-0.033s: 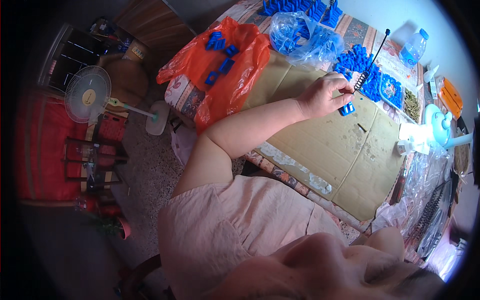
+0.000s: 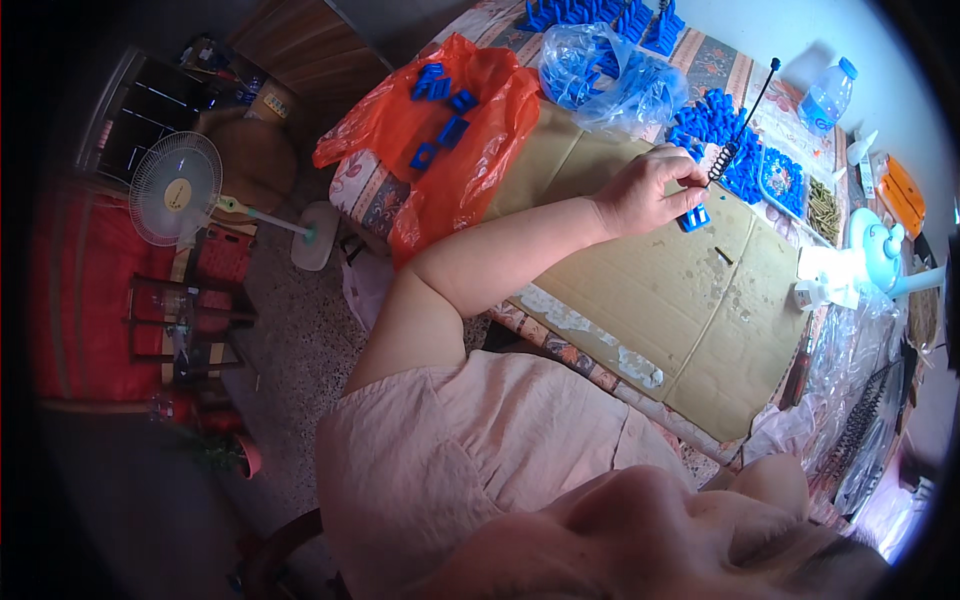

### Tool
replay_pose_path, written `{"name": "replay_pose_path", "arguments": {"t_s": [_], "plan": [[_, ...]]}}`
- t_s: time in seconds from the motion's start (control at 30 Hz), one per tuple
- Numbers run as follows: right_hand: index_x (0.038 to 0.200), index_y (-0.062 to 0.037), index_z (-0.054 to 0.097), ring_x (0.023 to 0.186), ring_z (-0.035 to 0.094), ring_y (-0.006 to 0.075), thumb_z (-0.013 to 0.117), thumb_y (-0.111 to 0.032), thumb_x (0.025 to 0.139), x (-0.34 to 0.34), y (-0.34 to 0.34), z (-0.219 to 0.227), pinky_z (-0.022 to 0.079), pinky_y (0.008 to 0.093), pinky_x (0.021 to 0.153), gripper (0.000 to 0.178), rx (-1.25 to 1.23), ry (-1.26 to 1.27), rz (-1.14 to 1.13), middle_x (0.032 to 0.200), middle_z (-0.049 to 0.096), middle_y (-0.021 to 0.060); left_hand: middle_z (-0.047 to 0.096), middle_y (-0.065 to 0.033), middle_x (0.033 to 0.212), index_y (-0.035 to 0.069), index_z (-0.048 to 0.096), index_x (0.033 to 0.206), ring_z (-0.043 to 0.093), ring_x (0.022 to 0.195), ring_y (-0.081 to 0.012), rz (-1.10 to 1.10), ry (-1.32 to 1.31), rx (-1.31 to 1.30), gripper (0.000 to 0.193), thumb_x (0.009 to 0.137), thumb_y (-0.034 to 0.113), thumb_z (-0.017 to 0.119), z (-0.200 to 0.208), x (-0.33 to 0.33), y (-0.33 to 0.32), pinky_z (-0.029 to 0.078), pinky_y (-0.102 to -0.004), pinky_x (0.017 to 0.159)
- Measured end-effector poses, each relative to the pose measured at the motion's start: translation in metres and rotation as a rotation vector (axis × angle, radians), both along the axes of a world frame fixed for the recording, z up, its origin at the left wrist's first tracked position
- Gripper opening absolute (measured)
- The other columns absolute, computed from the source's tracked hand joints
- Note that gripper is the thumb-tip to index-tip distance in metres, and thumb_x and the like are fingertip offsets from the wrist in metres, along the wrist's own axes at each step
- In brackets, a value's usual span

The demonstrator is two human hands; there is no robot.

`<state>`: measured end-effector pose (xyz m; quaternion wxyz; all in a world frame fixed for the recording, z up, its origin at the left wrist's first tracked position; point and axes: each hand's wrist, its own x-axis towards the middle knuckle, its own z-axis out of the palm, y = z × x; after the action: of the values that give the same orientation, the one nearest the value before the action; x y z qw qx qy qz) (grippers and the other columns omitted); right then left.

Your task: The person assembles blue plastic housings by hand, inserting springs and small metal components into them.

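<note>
My left hand (image 2: 655, 192) reaches over a worn cardboard sheet (image 2: 600, 275), its fingers pinched. They hold a small blue plastic part (image 2: 694, 218) that shows below the fingertips. From the same grip a thin black rod (image 2: 757, 100) with a coiled black spring (image 2: 722, 163) round its lower end slants up to the right. How rod and part join is hidden by the fingers. On the cardboard just right of the hand lies a small dark pin or screw (image 2: 724, 256). My right hand is out of view.
Beyond the hand are a heap of blue parts (image 2: 715, 125), a tray of tiny blue pieces (image 2: 782, 180) and brass-coloured pins (image 2: 824, 208). A red plastic bag (image 2: 500, 95) holding blue blocks lies left, beside a clear bag (image 2: 600, 80). A water bottle (image 2: 828, 97) and light-blue lamp (image 2: 878, 250) stand right.
</note>
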<state>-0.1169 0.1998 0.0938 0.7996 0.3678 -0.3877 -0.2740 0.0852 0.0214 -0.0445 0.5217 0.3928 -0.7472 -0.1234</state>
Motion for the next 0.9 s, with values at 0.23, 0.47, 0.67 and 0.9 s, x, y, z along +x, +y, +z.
{"name": "replay_pose_path", "arguments": {"t_s": [0.23,0.47,0.67,0.9], "plan": [[0.084,0.0019,0.051,0.064,0.054,0.0162,0.047,-0.012,0.087,-0.007,-0.005,0.003,0.045,0.0285,0.062,0.015,0.011,-0.023,0.023,0.084,0.056,0.0098,0.058,-0.0074,0.074,0.002,0.058,0.079,0.058,0.070,-0.0191,-0.003,0.004,-0.011,0.011,0.078,0.010,0.066,0.001,0.000,0.000,0.046,-0.0297,0.065],[0.085,0.0020,0.050,0.064,0.054,0.0163,0.047,-0.012,0.087,0.003,0.000,0.000,0.045,0.0287,0.063,0.014,0.021,-0.048,0.044,0.084,0.056,0.0099,0.058,-0.0071,0.073,0.002,0.058,0.079,0.058,0.070,-0.0192,0.002,0.013,-0.018,0.011,0.078,0.009,0.066,0.002,-0.001,0.000,0.046,-0.0298,0.064],[0.086,0.0021,0.050,0.065,0.054,0.0164,0.047,-0.012,0.087,-0.002,-0.004,-0.001,0.046,0.0289,0.063,0.014,0.022,-0.072,0.065,0.085,0.056,0.0100,0.058,-0.0071,0.072,0.002,0.057,0.078,0.058,0.070,-0.0193,-0.005,0.021,-0.009,0.012,0.078,0.010,0.066,0.001,-0.002,-0.001,0.045,-0.0305,0.065],[0.086,0.0022,0.050,0.065,0.054,0.0165,0.047,-0.012,0.087,-0.009,-0.003,-0.004,0.046,0.0291,0.064,0.014,0.026,-0.106,0.087,0.085,0.056,0.0101,0.059,-0.0075,0.073,0.002,0.057,0.078,0.057,0.070,-0.0199,-0.006,0.013,0.002,0.012,0.077,0.010,0.066,0.002,-0.002,0.000,0.045,-0.0307,0.065]]}}
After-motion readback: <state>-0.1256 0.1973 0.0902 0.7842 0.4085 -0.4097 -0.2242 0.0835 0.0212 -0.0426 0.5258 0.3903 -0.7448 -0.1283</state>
